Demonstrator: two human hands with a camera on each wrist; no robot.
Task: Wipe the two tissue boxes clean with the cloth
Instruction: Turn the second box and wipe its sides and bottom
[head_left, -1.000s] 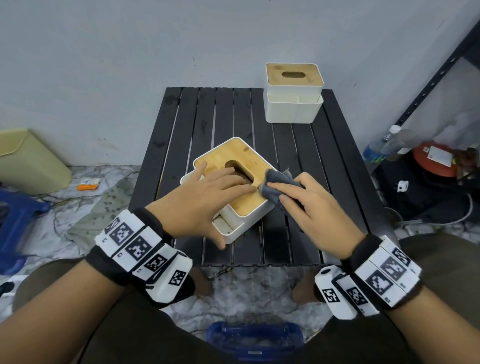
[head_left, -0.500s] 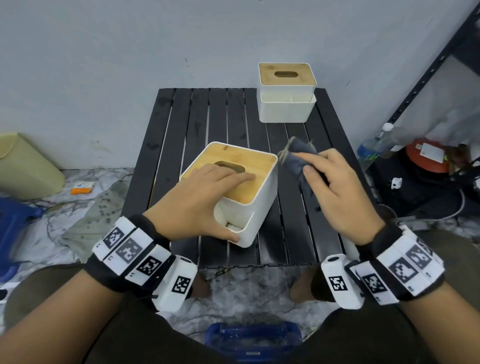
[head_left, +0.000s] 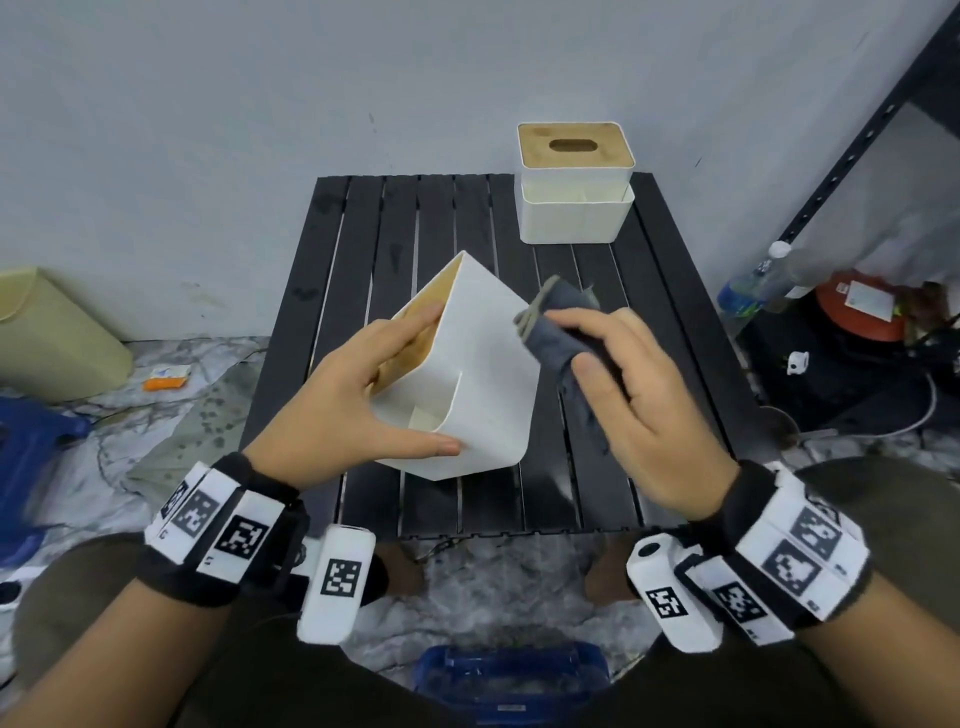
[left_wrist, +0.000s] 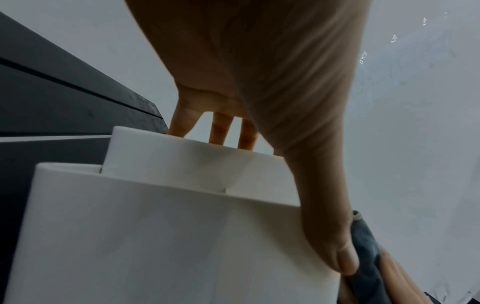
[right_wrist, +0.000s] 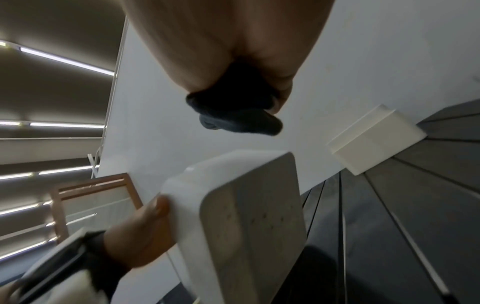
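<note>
The left hand (head_left: 363, 395) is gripping the tilted near box (head_left: 483, 364); the right hand (head_left: 639, 410) is pinching the cloth (head_left: 558, 322), beginning its side. The far box (head_left: 574, 208) is awaiting wiping.

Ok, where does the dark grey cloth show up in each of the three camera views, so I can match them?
Head: the dark grey cloth sits right of centre, held by the right hand.
Left wrist: at the lower right edge, behind the left thumb.
Right wrist: upper centre, bunched under the palm.
Shared landmark: the tilted white tissue box with the wooden lid, gripped by the left hand, appears in all three.
</note>
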